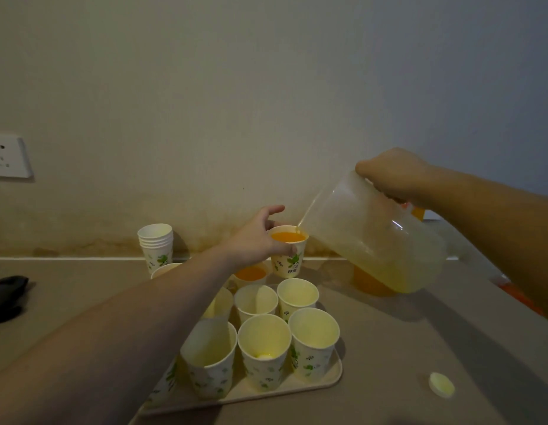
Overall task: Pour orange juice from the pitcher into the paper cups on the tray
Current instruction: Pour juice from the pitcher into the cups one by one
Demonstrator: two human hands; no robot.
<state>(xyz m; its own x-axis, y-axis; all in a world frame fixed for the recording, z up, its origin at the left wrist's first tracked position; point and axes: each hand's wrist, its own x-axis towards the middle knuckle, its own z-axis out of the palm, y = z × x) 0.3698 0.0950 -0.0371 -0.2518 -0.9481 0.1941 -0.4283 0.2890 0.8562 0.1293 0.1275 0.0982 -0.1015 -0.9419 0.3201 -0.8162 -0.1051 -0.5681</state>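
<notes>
Juice poured into a held cup

The pitcher (374, 237) is tilted, gripped by the right hand (395, 176); a thin stream falls into the nearly full cup (288, 251) grasped by the left hand (257, 240) above the tray (325, 381) of cups on the worktop (420, 348)

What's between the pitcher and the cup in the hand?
In the head view, only a thin stream of juice runs from the pitcher into the held cup.

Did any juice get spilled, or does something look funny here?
No spill shows. One oddity: the cup being filled is nearly brimful and held in the air by the left hand, not on the tray. A small white cap lies loose on the counter.
</notes>
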